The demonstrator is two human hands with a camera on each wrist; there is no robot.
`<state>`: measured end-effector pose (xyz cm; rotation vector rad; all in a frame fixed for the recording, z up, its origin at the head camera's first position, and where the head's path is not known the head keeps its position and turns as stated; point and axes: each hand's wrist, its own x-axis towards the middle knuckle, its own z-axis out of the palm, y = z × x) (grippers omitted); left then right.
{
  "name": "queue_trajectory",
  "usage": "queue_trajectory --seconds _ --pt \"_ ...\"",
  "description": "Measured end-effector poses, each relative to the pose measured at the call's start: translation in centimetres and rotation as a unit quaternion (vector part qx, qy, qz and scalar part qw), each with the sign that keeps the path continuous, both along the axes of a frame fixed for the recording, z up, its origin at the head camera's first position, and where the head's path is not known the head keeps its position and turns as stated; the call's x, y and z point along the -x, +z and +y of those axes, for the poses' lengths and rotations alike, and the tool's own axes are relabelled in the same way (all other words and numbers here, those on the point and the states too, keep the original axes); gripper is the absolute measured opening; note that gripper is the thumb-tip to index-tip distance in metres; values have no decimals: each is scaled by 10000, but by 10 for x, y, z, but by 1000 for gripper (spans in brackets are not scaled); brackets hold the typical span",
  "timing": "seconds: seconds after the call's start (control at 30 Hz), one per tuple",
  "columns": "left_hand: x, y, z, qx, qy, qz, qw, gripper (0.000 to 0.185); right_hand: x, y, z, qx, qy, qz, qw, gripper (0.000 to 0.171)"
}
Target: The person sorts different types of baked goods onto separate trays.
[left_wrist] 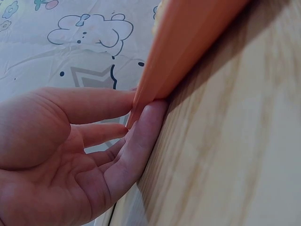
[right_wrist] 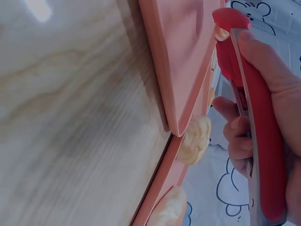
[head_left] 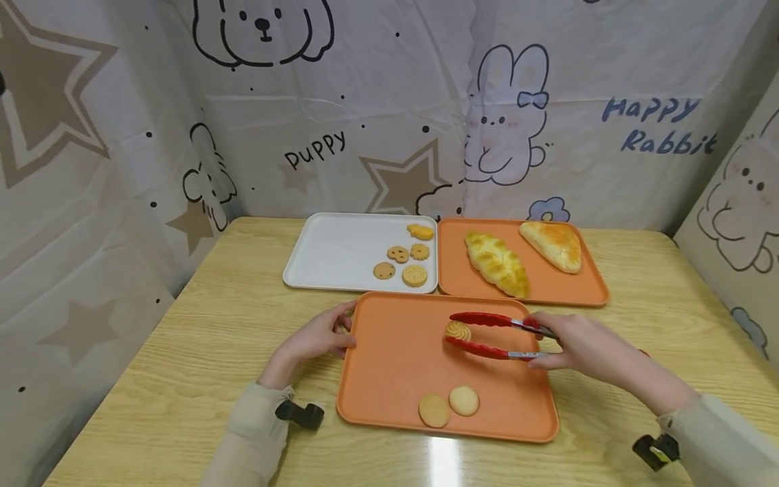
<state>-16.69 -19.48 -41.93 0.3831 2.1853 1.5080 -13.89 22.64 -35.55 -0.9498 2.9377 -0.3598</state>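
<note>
My right hand (head_left: pixel 578 341) grips a pair of red-tipped tongs (head_left: pixel 487 350) with metal arms. Between the tong tips sits a round swirl cookie (head_left: pixel 458 331), over the near orange tray (head_left: pixel 389 379). At that tray's left edge, my left hand (head_left: pixel 325 331) pinches the rim. The left wrist view shows the thumb on one side of the tray rim (left_wrist: pixel 155 70) and fingers underneath. Two plain round cookies, one darker (head_left: pixel 434 410) and one paler (head_left: pixel 464 400), lie near the tray's front edge. In the right wrist view, fingers wrap around the tongs (right_wrist: pixel 263 136).
Behind stands a white tray (head_left: pixel 341 250) with several cookies at its right side, including a round dotted cookie (head_left: pixel 414 275). Beside it, another orange tray (head_left: pixel 450 247) bears a braided bread (head_left: pixel 497 264) and a triangular pastry (head_left: pixel 552 246). A printed cloth (head_left: pixel 377 101) hangs behind the wooden table (head_left: pixel 201 352).
</note>
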Motion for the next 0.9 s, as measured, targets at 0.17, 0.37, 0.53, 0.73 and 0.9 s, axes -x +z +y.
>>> queue_trajectory --seconds 0.17,0.37,0.53,0.73,0.9 --pt "1 0 1 -17 12 -26 10000 74 14 -2 -10 46 -23 201 9998 48" --pt "-1 2 1 -4 21 -27 10000 74 30 -2 -22 65 -112 120 9998 50" --pt "-1 2 1 2 34 -24 10000 74 45 -7 -35 31 -128 345 9993 54" --pt "-2 2 2 -38 90 -77 9999 74 58 -11 -51 47 -171 467 9988 57" --pt "-2 3 1 14 102 -79 9999 74 68 -12 -63 176 -194 492 9984 57"
